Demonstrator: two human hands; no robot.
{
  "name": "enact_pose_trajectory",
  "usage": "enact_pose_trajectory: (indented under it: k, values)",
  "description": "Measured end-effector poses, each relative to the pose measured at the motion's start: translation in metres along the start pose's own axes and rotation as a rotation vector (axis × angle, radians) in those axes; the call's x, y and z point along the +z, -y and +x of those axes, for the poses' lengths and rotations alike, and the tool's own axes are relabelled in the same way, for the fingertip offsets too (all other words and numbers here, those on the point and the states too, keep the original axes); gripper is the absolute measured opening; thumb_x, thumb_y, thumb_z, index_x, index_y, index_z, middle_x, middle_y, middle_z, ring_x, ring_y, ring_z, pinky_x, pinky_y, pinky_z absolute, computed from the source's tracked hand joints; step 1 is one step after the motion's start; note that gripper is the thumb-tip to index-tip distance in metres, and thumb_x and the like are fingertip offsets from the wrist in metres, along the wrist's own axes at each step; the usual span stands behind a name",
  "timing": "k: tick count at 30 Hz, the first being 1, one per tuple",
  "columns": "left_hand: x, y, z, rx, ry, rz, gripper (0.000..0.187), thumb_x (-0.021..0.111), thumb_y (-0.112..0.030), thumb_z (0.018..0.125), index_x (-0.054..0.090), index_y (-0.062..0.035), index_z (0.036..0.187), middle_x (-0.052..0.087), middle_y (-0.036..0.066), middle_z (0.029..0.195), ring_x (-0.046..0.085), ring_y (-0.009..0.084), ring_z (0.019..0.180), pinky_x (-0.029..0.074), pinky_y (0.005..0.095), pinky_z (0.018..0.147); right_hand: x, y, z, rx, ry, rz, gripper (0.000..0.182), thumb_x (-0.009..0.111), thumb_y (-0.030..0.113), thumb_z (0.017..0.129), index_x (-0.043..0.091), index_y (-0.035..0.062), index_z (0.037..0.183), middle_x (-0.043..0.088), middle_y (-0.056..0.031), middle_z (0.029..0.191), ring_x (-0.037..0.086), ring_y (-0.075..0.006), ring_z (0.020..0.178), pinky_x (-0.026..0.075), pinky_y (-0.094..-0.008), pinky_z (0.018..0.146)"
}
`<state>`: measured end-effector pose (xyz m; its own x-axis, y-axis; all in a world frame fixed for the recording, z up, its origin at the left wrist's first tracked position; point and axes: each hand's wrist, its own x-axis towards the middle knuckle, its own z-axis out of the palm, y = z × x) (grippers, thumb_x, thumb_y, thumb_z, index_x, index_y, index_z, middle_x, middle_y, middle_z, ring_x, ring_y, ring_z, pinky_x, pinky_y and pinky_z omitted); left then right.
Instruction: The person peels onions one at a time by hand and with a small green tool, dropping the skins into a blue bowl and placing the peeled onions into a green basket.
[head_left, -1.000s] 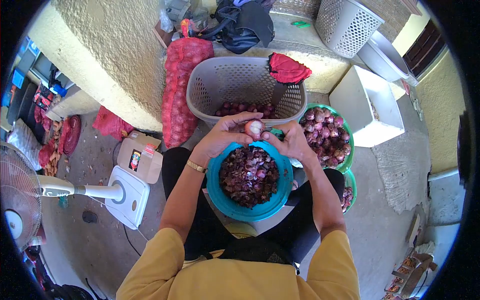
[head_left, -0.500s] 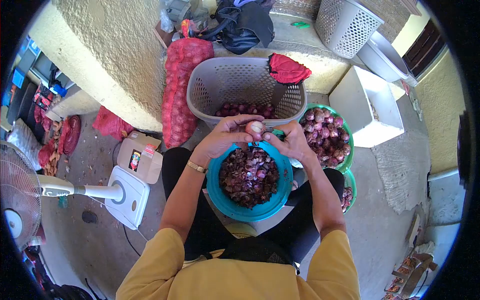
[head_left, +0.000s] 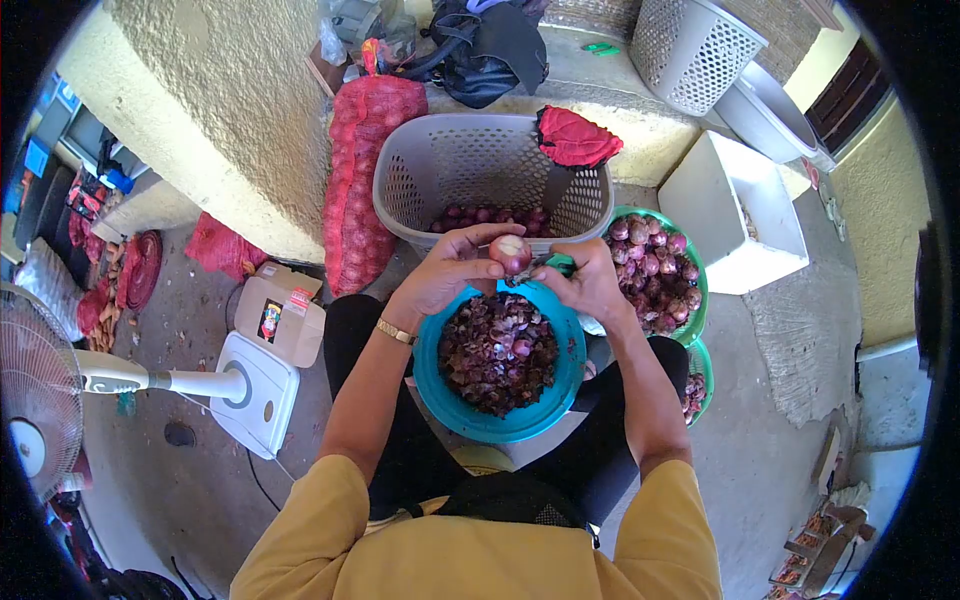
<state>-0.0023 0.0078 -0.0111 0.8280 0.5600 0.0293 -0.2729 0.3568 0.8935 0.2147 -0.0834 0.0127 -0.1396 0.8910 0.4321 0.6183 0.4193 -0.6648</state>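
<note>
My left hand (head_left: pixel 455 270) is closed around a red onion (head_left: pixel 510 255), which shows a pale cut or peeled patch on top. Close beside it, my right hand (head_left: pixel 588 280) is closed with a small green-handled tool (head_left: pixel 561 265) in its grip; the working end is hidden. Dark peel hangs at the onion's underside, by the right thumb. Below both hands, a blue basin (head_left: pixel 430 390) between my legs is filled with loose onion skins (head_left: pixel 495 360). Just beyond, a grey perforated basket (head_left: pixel 460 150) contains several red onions (head_left: pixel 490 218).
A green basket (head_left: pixel 703 315) heaped with unpeeled onions (head_left: pixel 655 270) stands at right, a smaller green one (head_left: pixel 708 385) nearer me. A red mesh sack (head_left: pixel 365 180) leans left of the grey basket. A white box (head_left: pixel 735 215) is far right; a fan (head_left: pixel 40 390) and carton (head_left: pixel 280 315) are left.
The onion has turned in my left hand, showing more red skin and its pale patch higher up. My right hand has shifted slightly, its thumb now lower beside the onion.
</note>
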Motion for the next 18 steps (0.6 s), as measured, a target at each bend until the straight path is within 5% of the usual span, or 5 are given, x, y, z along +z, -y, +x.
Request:
enact_pose_trajectory:
  k: [8,10,11,13,18]
  values:
    - [0.006,-0.006,-0.001,-0.032,0.002,0.011,0.069,0.079,-0.005,0.071,0.053,-0.0028,0.134,0.066,0.007,0.115,0.064,0.0129,0.096,0.054,0.0245,0.076,0.001,-0.002,-0.003,0.124,0.003,0.001,0.037,0.082,0.034,0.074,0.075,0.0122,0.103,0.07,-0.013,0.075,0.069,-0.0252,0.064,0.053,-0.0326,0.061]
    - [0.008,-0.008,-0.002,-0.041,0.007,0.018,0.069,0.08,-0.005,0.07,0.054,-0.004,0.134,0.066,0.007,0.115,0.064,0.0123,0.094,0.054,0.0242,0.075,0.005,-0.005,-0.003,0.053,-0.044,0.066,0.031,0.078,0.024,0.078,0.073,0.0029,0.1,0.062,-0.0107,0.065,0.053,-0.0135,0.055,0.047,-0.0317,0.056]
    - [0.007,-0.008,-0.001,-0.041,0.008,0.018,0.069,0.08,-0.005,0.07,0.054,-0.004,0.134,0.066,0.007,0.115,0.064,0.0123,0.094,0.054,0.0242,0.075,0.005,-0.004,-0.002,0.053,-0.045,0.066,0.031,0.078,0.024,0.078,0.073,0.0029,0.1,0.062,-0.0107,0.065,0.053,-0.0135,0.055,0.047,-0.0317,0.056]
    - [0.006,-0.007,-0.001,-0.038,0.02,0.033,0.07,0.079,-0.004,0.07,0.054,-0.0048,0.135,0.066,0.006,0.115,0.063,0.012,0.094,0.054,0.024,0.074,0.004,-0.003,-0.001,0.081,-0.032,0.039,0.039,0.081,0.037,0.075,0.074,0.0106,0.103,0.07,-0.0141,0.076,0.069,-0.026,0.066,0.053,-0.0339,0.062]
    - [0.006,-0.007,-0.001,-0.027,0.015,0.029,0.07,0.079,-0.004,0.069,0.053,-0.004,0.135,0.066,0.006,0.116,0.063,0.0121,0.095,0.054,0.0248,0.075,0.002,0.002,0.001,0.096,0.007,0.004,0.04,0.081,0.037,0.076,0.074,0.0096,0.104,0.07,-0.0148,0.078,0.07,-0.0267,0.067,0.053,-0.0347,0.062]
